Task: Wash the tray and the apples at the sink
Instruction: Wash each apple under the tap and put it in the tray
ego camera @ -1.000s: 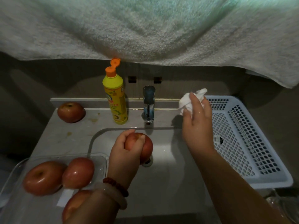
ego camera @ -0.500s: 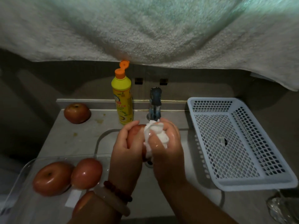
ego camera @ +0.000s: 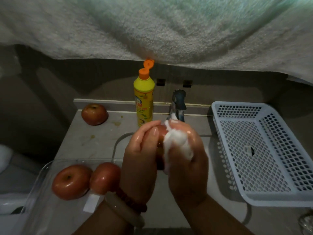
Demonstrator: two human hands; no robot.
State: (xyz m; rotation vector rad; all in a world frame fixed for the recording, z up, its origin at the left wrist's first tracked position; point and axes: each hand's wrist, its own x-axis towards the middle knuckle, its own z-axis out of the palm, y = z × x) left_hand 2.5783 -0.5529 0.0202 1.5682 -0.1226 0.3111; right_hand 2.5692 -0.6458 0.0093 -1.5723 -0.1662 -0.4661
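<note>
At the centre of the frame, over the sink [ego camera: 118, 143], the left hand [ego camera: 140, 160] wraps its fingers round an apple [ego camera: 161, 134] while the right hand [ego camera: 188, 160] clutches a wad of white cloth [ego camera: 176, 143] against it. Firm, round and wet — the apple looks slippery, so a cupping grip suits it. The clear tray [ego camera: 40, 180], lower left, holds two more — light and probably slick.

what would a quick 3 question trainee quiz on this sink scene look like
1. True or false: the white basket holds an apple.
2. Which hand grips the white cloth? A left hand B right hand
3. How many apples are visible in the clear tray?

Key: 1 false. 2 B; the left hand grips the apple being wiped. 3 two; anything behind the left arm is hidden.
</note>
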